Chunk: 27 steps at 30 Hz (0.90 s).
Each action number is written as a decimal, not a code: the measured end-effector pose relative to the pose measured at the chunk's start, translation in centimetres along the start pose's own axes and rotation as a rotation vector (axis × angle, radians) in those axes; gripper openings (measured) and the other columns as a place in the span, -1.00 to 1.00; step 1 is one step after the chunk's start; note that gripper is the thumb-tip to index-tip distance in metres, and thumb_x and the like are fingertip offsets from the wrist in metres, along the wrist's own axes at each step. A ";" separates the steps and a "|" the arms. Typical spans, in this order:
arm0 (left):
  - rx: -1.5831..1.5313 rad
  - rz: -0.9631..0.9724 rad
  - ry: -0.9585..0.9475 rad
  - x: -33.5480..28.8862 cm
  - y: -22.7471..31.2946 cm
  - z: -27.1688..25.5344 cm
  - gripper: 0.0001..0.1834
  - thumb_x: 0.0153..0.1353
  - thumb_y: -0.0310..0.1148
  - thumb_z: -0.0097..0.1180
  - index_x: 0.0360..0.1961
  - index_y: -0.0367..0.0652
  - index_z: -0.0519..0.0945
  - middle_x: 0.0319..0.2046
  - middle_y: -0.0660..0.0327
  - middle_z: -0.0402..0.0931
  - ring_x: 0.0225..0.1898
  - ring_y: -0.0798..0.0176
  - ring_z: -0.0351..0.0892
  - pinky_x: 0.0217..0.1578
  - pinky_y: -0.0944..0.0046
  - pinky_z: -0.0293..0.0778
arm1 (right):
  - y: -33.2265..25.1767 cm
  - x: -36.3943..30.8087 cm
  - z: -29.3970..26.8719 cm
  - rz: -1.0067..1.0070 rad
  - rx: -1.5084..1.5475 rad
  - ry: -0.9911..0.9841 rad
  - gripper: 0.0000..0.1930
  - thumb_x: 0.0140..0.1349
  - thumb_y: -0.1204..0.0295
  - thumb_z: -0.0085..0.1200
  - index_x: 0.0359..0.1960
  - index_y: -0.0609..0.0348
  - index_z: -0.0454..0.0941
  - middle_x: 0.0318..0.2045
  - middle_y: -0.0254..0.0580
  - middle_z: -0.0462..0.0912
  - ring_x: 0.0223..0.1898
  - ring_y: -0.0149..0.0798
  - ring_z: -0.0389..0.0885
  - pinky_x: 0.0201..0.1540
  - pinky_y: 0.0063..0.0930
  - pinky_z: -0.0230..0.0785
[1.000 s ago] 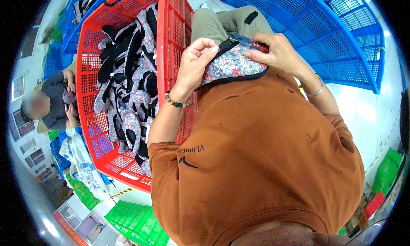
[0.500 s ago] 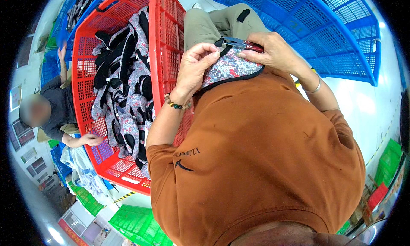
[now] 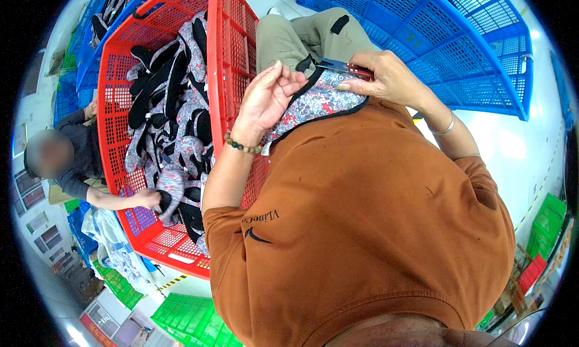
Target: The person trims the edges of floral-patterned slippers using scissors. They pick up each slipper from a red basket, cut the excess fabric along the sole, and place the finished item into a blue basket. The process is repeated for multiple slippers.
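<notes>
A floral fabric piece (image 3: 322, 101) with black edging lies across my lap, against my brown shirt. My right hand (image 3: 386, 75) grips red-handled snips (image 3: 360, 71), their metal blades pointing left over the fabric's top edge, and its thumb rests on the cloth. Beside the fabric's left edge, my left hand (image 3: 265, 100) is turned partly palm up with its fingers loosely apart and nothing visible in them. A dark strip stands up at the fabric's top corner, near the blade tips.
To my left stands a red plastic crate (image 3: 226, 57) heaped with similar floral and black pieces (image 3: 172, 100). Across it a co-worker's hand (image 3: 148, 198) holds one such piece. Blue crates (image 3: 416, 39) stand ahead to the right; green crates (image 3: 187, 314) sit behind at left.
My left hand has let go of the fabric's top corner and moved left, its fingers opening. The snips stay in my right hand. The co-worker has taken hold of a piece in the crate.
</notes>
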State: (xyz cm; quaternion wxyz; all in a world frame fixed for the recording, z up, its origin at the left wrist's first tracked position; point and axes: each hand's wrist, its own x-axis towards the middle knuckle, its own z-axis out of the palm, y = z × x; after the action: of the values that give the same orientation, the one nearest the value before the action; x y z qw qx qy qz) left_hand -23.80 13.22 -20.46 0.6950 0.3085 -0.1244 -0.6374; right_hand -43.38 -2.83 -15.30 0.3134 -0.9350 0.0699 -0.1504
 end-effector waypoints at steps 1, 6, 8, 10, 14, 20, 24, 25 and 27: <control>0.093 -0.011 0.011 -0.1 0.1 0.3 -0.74 0.29 -0.30 -0.15 -0.37 -0.28 0.47 -0.37 0.09 0.51 -0.25 0.17 0.53 -0.13 0.26 0.45 | 0.3 0.0 0.1 0.081 0.109 -0.055 -0.56 0.10 0.06 0.07 -0.56 0.27 0.44 -0.71 -0.13 0.38 -0.64 -0.23 0.37 -0.57 -0.37 0.17; 0.871 -0.033 -0.050 -1.9 1.0 4.8 -0.76 0.11 -0.37 0.13 -0.26 -0.33 0.54 -0.40 0.31 0.51 -0.35 0.51 0.44 -0.27 0.47 0.39 | 0.3 0.0 0.2 0.322 0.603 -0.167 -0.61 0.17 0.11 0.04 -0.56 0.23 0.47 -0.68 -0.50 0.30 -0.56 -0.63 0.19 -0.57 -0.63 0.06; 0.879 0.031 -0.096 -2.3 0.3 6.2 -0.74 0.02 -0.48 0.20 -0.23 -0.32 0.55 -0.33 0.36 0.51 -0.31 0.56 0.39 -0.28 0.48 0.38 | -0.2 0.2 0.6 0.358 0.793 -0.137 -0.66 0.19 0.15 0.02 -0.51 0.21 0.49 -0.62 -0.56 0.35 -0.54 -0.65 0.20 -0.54 -0.68 0.06; 0.969 0.159 -0.115 -3.0 0.4 6.9 -0.73 -0.03 -0.49 0.21 -0.25 -0.33 0.54 -0.34 0.28 0.53 -0.32 0.48 0.44 -0.27 0.46 0.38 | -0.9 0.5 0.2 0.329 0.866 -0.099 -0.72 0.23 0.22 -0.02 -0.46 0.19 0.49 -0.62 -0.57 0.34 -0.55 -0.67 0.18 -0.55 -0.72 0.04; 1.457 0.437 -0.210 -3.7 2.4 6.8 -0.72 -0.15 -0.51 0.24 -0.33 -0.30 0.55 -0.38 0.06 0.52 -0.37 0.14 0.51 -0.29 0.34 0.40 | 0.7 0.6 1.6 0.377 0.798 -0.022 -0.63 0.20 0.11 0.00 -0.43 0.22 0.53 -0.59 -0.54 0.41 -0.47 -0.65 0.26 -0.45 -0.69 0.14; 1.427 0.837 -0.409 -1.9 2.1 5.3 -0.67 -0.26 -0.68 -0.03 -0.37 -0.24 0.57 -0.29 0.11 0.51 -0.19 -0.01 0.45 -0.12 0.18 0.32 | -0.1 0.6 2.6 0.509 1.443 -0.158 -0.60 0.06 0.13 0.13 -0.25 0.19 0.38 -0.65 -0.53 0.34 -0.80 -0.67 0.00 -0.79 -0.75 -0.23; 1.460 0.783 -0.412 -1.7 2.3 4.6 -0.57 -0.30 -0.51 0.01 -0.25 -0.25 0.55 -0.13 -0.02 0.44 0.01 -0.11 0.33 0.09 0.07 0.14 | -2.1 1.1 1.2 0.434 1.432 -0.191 -0.53 0.00 0.30 0.16 -0.10 0.30 0.33 -0.34 -0.29 0.52 -0.45 -0.53 0.47 -0.44 -0.68 0.34; 1.381 0.694 -0.379 -1.8 2.3 4.5 -0.56 -0.27 -0.42 0.05 -0.22 -0.27 0.53 -0.10 -0.01 0.43 0.03 -0.09 0.31 0.10 0.08 0.11 | -1.9 1.2 1.8 0.379 1.393 -0.137 -0.51 -0.01 0.32 0.17 -0.08 0.31 0.33 -0.28 -0.26 0.52 -0.33 -0.48 0.47 -0.28 -0.60 0.34; 1.215 0.548 -0.325 -2.2 2.3 4.6 -0.51 -0.21 -0.29 0.10 -0.18 -0.29 0.51 -0.06 0.00 0.41 0.06 -0.05 0.30 0.12 0.09 0.08 | -1.5 1.3 2.7 0.312 1.350 -0.086 -0.49 -0.03 0.34 0.18 -0.06 0.33 0.33 -0.21 -0.23 0.53 -0.19 -0.42 0.47 -0.08 -0.51 0.32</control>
State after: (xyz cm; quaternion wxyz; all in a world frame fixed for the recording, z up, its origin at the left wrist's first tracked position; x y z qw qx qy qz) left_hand -24.85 14.09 -15.04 0.5073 0.5017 -0.6360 -0.2941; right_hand -41.20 -0.40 -16.18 0.8470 -0.5196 0.0821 -0.0771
